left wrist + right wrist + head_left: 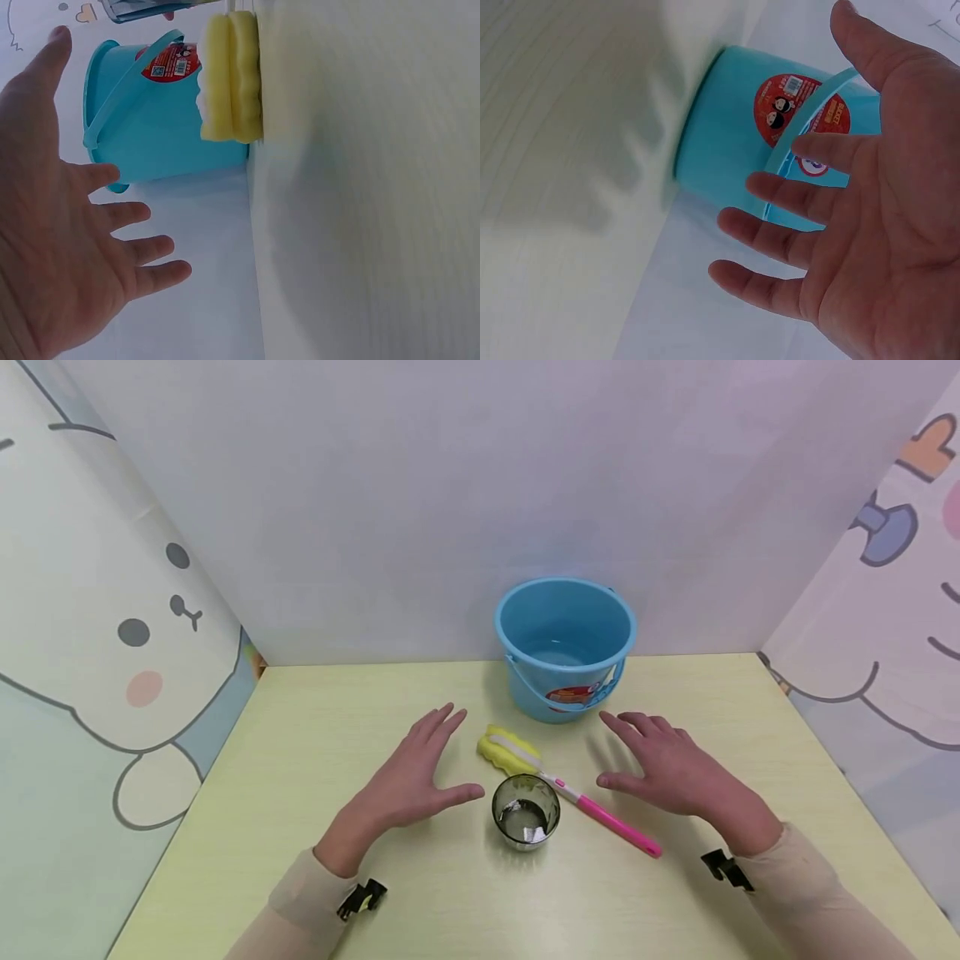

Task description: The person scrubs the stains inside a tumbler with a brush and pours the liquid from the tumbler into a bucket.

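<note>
My left hand hovers over the table with spread fingers, its thumb tip just left of a dark, see-through glass. The glass stands upright. Behind it lies a sponge brush with a yellow head and a pink and white handle slanting toward the front right. My right hand, fingers spread as well, is held above the table right of the handle. Neither hand holds anything. A blue bucket stands behind the brush; the right wrist view shows its red label beyond the right fingers.
The pale wooden table backs onto a plain light wall. Panels with cartoon animals flank it at left and right. The bucket's handle hangs down at its front.
</note>
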